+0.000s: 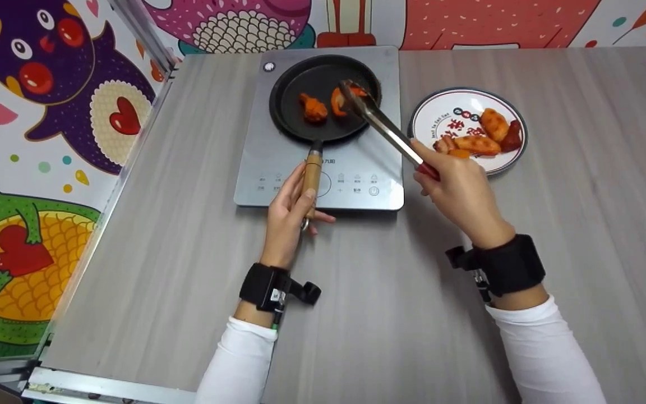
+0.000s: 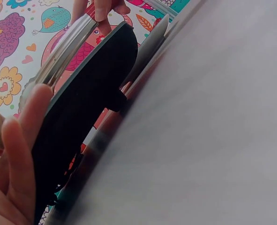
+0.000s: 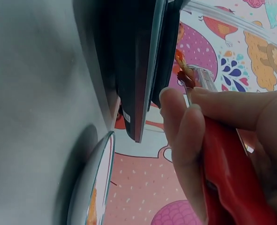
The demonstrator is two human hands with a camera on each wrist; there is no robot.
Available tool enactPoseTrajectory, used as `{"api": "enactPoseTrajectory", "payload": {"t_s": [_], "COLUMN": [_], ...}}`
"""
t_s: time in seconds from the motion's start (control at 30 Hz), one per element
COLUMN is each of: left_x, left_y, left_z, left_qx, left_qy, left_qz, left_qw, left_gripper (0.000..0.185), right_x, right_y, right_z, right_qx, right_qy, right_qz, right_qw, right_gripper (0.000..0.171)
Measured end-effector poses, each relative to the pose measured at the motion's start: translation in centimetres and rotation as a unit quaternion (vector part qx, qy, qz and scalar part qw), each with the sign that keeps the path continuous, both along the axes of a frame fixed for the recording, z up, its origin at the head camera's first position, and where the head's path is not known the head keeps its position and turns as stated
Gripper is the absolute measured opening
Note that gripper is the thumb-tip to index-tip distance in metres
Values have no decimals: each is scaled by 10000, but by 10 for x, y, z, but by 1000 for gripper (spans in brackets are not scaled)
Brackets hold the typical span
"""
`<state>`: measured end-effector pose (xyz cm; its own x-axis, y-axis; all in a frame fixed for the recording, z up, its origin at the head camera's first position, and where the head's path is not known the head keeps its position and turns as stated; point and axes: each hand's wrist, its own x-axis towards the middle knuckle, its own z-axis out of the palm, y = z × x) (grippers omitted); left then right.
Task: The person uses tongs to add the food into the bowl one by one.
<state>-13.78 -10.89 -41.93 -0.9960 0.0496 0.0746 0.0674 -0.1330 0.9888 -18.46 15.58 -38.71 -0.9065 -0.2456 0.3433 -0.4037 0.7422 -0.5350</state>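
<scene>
My left hand (image 1: 286, 219) holds the wooden handle (image 1: 312, 174) of a black frying pan (image 1: 295, 73), thumb on top and fingers beneath. My right hand (image 1: 460, 188) grips metal tongs (image 1: 387, 129) by their red handle (image 3: 232, 173). Inside the pan, the tong tips are around an orange-brown piece of chicken (image 1: 337, 102), also visible at the tips in the right wrist view. A small chicken drumstick (image 1: 314, 109) lies to its left in the pan. From low down, the left wrist view catches the pan's dark side (image 2: 89, 79) and the tongs above it.
Beneath the pan is a silver induction cooker (image 1: 255, 151) with touch controls along its front. On its right, a white plate (image 1: 428, 115) with a dark rim bears several cooked pieces (image 1: 477, 145). Cartoon-printed panels (image 1: 76, 73) border the grey table (image 1: 188, 224) at left and back.
</scene>
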Motion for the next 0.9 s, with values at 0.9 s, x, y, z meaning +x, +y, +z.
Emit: {"api": "enactPoseTrajectory", "payload": {"t_s": [0.9], "left_x": [0], "left_y": [0], "left_z": [0], "left_qx": [9], "left_qy": [-4], "left_qz": [26], "left_qw": [10000], "left_gripper": [55], "right_x": [4], "right_y": [-19], "right_z": [-7], "right_qx": [-91], "right_qy": [-22], "right_qz": [319], "right_qw": [9994], "right_gripper": [48]}}
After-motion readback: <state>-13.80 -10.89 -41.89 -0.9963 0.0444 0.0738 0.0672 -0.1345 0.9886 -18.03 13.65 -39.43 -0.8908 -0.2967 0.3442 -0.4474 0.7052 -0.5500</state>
